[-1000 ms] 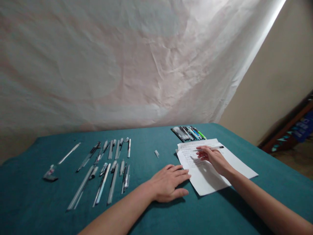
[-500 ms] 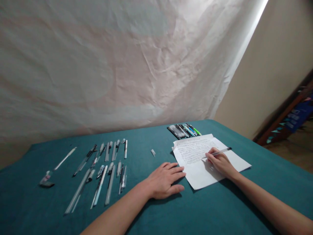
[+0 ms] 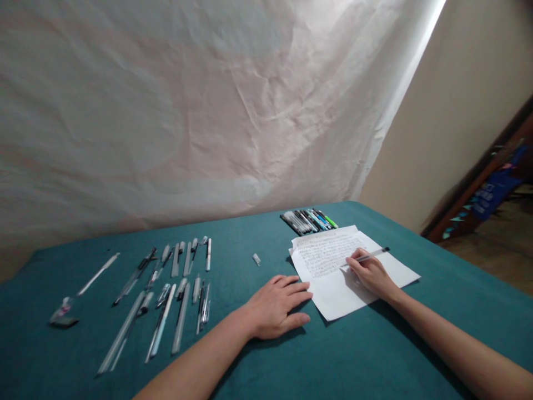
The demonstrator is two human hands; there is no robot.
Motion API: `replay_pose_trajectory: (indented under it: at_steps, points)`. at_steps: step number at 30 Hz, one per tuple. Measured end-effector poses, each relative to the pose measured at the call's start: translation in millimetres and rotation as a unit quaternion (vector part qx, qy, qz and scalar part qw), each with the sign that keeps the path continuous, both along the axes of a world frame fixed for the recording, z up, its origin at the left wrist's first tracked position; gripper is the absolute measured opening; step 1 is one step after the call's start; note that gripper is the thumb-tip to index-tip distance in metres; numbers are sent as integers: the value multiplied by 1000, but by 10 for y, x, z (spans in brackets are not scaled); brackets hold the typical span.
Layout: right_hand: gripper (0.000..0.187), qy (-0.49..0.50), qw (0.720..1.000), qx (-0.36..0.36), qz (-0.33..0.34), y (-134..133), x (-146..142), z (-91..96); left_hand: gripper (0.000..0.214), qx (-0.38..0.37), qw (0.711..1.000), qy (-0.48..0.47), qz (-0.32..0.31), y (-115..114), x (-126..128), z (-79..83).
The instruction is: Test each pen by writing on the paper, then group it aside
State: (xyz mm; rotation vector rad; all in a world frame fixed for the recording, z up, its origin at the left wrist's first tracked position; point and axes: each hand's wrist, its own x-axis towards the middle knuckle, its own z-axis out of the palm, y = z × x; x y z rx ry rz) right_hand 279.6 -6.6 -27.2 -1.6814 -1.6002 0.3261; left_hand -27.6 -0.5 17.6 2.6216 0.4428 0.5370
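Note:
My right hand [image 3: 368, 272] is closed round a clear pen [image 3: 370, 255], its tip resting on a white sheet of paper [image 3: 337, 289] that bears handwritten lines on its upper half. My left hand [image 3: 277, 305] lies flat and open on the teal tablecloth, fingertips touching the left edge of the sheet. A small pen cap [image 3: 256, 259] lies on the cloth between the sheet and the pen parts.
Several pens and taken-apart pen parts [image 3: 175, 289] lie in rows on the left of the teal table [image 3: 375, 355]. A bunch of pens [image 3: 308, 219] lies beyond the sheet. A creased white cloth hangs behind. Wooden furniture stands at far right.
My right hand went from reaching flat over the pen on the paper to gripping it in a writing hold, lower on the sheet. The view shifted slightly right.

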Motion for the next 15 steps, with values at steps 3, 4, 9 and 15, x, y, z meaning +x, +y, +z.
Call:
replay_pose_trajectory:
  at_steps: [3, 4, 9, 15]
  points:
    - [21, -5, 1000, 6, 4, -6, 4, -1, 41, 23, 1000, -19, -4, 6, 0, -6]
    - [21, -6, 1000, 8, 3, -7, 7, -3, 41, 28, 999, -24, -4, 7, 0, -8]
    - [21, -3, 1000, -3, 2, -2, 20, -13, 41, 31, 999, -27, -2, 7, -6, -22]
    - [20, -23, 1000, 15, -6, 4, 2, -2, 42, 18, 1000, 4, -2, 8, -9, -26]
